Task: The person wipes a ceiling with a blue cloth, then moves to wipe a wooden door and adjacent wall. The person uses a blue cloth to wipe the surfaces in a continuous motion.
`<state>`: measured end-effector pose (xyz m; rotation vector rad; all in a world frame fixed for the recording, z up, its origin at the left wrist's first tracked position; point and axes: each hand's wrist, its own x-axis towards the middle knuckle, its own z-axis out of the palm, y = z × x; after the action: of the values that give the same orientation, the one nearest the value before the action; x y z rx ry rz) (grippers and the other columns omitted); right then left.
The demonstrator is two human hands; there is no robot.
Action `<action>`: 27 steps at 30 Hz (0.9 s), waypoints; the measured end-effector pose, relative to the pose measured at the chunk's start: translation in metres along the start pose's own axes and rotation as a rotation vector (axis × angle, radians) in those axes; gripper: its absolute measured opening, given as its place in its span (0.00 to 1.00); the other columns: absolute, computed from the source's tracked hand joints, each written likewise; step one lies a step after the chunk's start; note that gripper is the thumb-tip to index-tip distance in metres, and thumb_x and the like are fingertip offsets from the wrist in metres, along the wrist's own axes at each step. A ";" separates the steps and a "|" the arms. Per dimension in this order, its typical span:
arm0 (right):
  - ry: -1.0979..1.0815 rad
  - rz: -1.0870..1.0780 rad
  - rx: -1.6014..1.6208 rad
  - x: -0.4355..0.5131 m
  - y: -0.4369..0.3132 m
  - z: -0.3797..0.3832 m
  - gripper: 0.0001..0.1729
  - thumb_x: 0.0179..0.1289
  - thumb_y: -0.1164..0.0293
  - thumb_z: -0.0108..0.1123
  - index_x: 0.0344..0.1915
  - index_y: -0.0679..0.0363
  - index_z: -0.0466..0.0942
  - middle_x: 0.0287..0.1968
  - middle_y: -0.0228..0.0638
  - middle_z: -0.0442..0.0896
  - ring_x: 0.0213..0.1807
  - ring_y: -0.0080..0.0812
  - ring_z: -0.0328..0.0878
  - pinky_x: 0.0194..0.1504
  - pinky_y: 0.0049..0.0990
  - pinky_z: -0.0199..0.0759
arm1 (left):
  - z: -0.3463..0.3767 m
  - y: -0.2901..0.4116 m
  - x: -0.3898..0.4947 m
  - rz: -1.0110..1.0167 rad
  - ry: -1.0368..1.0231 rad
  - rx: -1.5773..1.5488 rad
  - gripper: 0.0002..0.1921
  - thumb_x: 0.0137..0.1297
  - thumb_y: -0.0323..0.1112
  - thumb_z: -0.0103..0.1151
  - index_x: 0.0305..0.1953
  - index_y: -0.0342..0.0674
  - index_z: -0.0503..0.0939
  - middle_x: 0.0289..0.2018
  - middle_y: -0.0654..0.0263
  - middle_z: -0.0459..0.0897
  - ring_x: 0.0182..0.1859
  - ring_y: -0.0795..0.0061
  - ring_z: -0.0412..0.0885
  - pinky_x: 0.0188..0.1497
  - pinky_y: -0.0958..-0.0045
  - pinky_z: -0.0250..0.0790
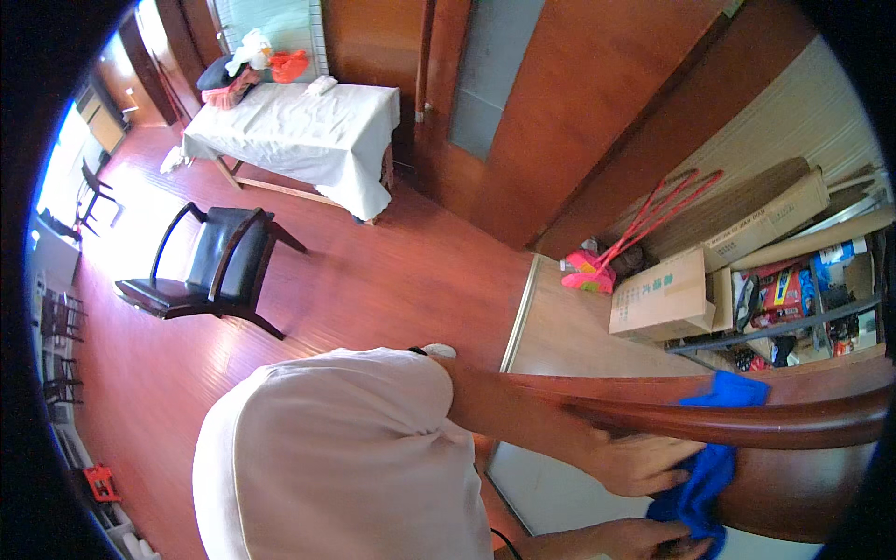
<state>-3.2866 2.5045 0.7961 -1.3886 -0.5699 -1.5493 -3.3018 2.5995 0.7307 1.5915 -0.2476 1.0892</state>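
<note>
A blue cloth [710, 472] passes behind a curved, polished dark-wood rail [784, 422] at the lower right, showing both above and below it. Just under the rail, my left hand [640, 458] has its fingertips on the cloth's near edge; the hand is slightly blurred. Lower down, near the bottom rim, my right hand [651, 539] grips the hanging lower part of the same cloth. A broad, glossy curved wood panel [798, 490] lies beneath the rail, to the right of the cloth.
Beyond the rail stand a cardboard box [658, 297], a shelf unit [777, 329] with packages, and a pink broom [588, 271]. A black armchair [234, 245] stands on the wood floor. A white-draped table [294, 126] bears folded textiles and bags by the wall.
</note>
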 end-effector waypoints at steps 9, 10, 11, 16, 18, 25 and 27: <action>-0.063 -0.330 -0.048 0.015 0.000 0.008 0.21 0.71 0.62 0.71 0.52 0.70 0.86 0.41 0.50 0.86 0.40 0.49 0.81 0.41 0.45 0.72 | -0.020 0.043 0.032 0.135 -0.013 0.307 0.20 0.72 0.31 0.57 0.62 0.30 0.76 0.76 0.30 0.54 0.78 0.34 0.54 0.76 0.25 0.45; -0.071 -0.257 -0.133 0.021 0.002 0.005 0.21 0.72 0.63 0.70 0.52 0.70 0.85 0.42 0.52 0.86 0.42 0.48 0.81 0.45 0.46 0.73 | -0.015 0.049 0.042 0.111 -0.084 0.172 0.23 0.72 0.32 0.58 0.65 0.32 0.74 0.77 0.30 0.51 0.80 0.34 0.49 0.77 0.26 0.41; -0.076 -0.178 -0.212 0.025 0.004 0.002 0.21 0.73 0.63 0.70 0.53 0.71 0.84 0.43 0.54 0.86 0.44 0.47 0.81 0.49 0.47 0.74 | -0.006 0.055 0.055 0.087 -0.154 0.047 0.26 0.71 0.33 0.58 0.68 0.34 0.71 0.78 0.31 0.48 0.81 0.35 0.43 0.78 0.27 0.38; -0.019 -0.171 -0.095 0.049 0.019 0.006 0.21 0.71 0.63 0.71 0.49 0.73 0.86 0.41 0.54 0.86 0.44 0.49 0.81 0.46 0.46 0.74 | 0.020 0.062 0.102 0.101 -0.196 -0.119 0.31 0.69 0.36 0.60 0.71 0.38 0.69 0.79 0.35 0.48 0.82 0.34 0.38 0.79 0.27 0.34; -0.046 -0.198 -0.095 0.048 0.017 0.006 0.21 0.71 0.63 0.71 0.48 0.73 0.86 0.41 0.54 0.86 0.44 0.50 0.81 0.46 0.46 0.74 | 0.018 0.066 0.107 0.121 -0.124 -0.054 0.31 0.67 0.37 0.61 0.72 0.40 0.69 0.78 0.37 0.49 0.82 0.34 0.38 0.79 0.27 0.34; -0.082 -0.217 -0.094 0.058 0.009 0.005 0.21 0.70 0.62 0.72 0.47 0.73 0.87 0.40 0.54 0.87 0.44 0.51 0.81 0.46 0.47 0.75 | 0.005 0.100 0.128 0.188 0.208 0.239 0.34 0.64 0.40 0.62 0.73 0.44 0.70 0.78 0.45 0.54 0.82 0.31 0.37 0.78 0.26 0.33; -0.098 -0.217 -0.099 0.062 0.012 0.006 0.21 0.70 0.62 0.72 0.46 0.73 0.87 0.40 0.54 0.87 0.43 0.52 0.81 0.46 0.47 0.75 | 0.005 0.098 0.124 0.198 0.283 0.323 0.35 0.63 0.41 0.63 0.73 0.45 0.70 0.77 0.47 0.55 0.82 0.31 0.37 0.78 0.25 0.32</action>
<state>-3.2673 2.4835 0.8527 -1.5246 -0.7321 -1.7078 -3.2961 2.6086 0.8878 1.6939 -0.0395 1.5531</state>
